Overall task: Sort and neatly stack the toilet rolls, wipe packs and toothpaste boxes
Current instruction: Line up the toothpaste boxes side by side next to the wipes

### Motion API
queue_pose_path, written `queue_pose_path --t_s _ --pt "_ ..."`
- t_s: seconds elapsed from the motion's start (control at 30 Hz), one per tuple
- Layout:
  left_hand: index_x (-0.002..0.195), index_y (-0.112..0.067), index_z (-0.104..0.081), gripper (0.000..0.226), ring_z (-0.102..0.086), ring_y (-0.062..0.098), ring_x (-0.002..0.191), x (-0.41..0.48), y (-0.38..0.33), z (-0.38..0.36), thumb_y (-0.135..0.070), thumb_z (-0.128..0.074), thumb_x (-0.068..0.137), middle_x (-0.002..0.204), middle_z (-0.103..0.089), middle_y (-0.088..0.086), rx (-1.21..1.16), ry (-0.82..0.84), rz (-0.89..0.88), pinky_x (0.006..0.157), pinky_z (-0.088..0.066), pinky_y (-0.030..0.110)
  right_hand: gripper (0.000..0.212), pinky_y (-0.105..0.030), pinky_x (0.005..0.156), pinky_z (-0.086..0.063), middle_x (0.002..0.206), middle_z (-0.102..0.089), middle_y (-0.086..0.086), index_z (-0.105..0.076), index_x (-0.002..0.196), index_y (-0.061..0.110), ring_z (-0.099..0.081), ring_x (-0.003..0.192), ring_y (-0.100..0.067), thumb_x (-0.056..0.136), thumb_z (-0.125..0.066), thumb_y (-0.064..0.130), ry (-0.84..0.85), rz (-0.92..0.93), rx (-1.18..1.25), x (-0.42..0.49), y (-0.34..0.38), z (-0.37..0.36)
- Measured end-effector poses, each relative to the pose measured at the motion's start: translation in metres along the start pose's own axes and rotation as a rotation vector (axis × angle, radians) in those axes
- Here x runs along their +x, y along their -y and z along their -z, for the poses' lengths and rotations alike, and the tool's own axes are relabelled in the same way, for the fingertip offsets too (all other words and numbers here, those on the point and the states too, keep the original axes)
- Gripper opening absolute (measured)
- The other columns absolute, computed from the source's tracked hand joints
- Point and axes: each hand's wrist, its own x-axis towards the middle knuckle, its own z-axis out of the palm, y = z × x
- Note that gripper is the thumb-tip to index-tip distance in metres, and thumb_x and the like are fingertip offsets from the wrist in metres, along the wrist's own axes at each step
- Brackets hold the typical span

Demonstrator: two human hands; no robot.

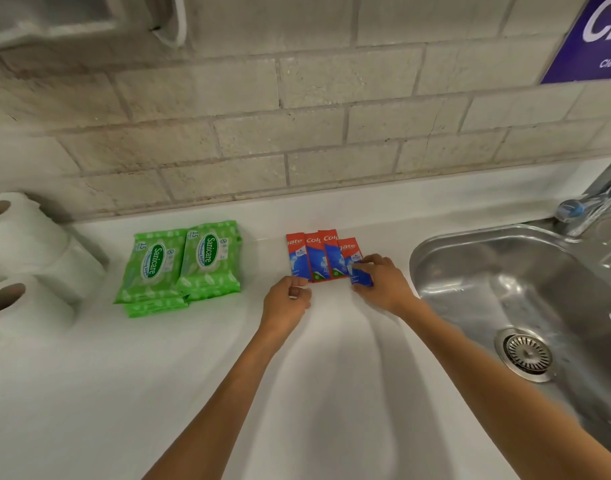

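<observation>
A: Entries, left to right?
B: 9 o'clock: toilet rolls (20, 258), soft, light, crushable; hold by the sides. 10 o'clock of the left hand (290, 299): wipe packs (182, 265), glossy, floppy, probably slippery; lift flat. 12 o'clock: four toothpaste boxes (323, 258), stiff light cartons, side by side.
A: Hands?
B: Apart. The right hand (383, 282) pinches the rightmost box's near end. The left is curled at the leftmost box; grip unclear.

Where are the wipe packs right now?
In the head view, the wipe packs sit left of centre on the counter, between the toilet rolls and the toothpaste boxes.
</observation>
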Motion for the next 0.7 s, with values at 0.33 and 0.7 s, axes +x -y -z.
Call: queue_pose_path --t_s 0.33,0.7 --pt "0.11 -0.008 -0.058 0.02 -0.061 0.021 0.08 0.006 0.004 0.004 -0.01 -0.054 0.091 0.094 -0.058 0.005 0.016 0.014 0.002 0.073 -0.047 0.026 0.05 -0.034 0.105 -0.034 0.145 -0.038 -0.004 -0.039 0.14 0.018 -0.036 0.13 -0.022 0.094 -0.048 0.036 -0.069 0.024 -0.143 0.021 -0.009 -0.008" --pt "0.113 -0.008 -0.057 0.022 -0.061 0.02 0.08 0.01 0.007 0.005 -0.012 -0.054 0.091 0.094 -0.058 0.003 0.043 0.03 0.028 0.085 -0.051 0.035 0.049 -0.033 0.105 -0.033 0.145 -0.037 -0.003 -0.039 0.141 0.019 -0.035 0.131 -0.021 0.095 -0.047 0.034 -0.071 0.015 -0.131 0.037 -0.009 -0.009"
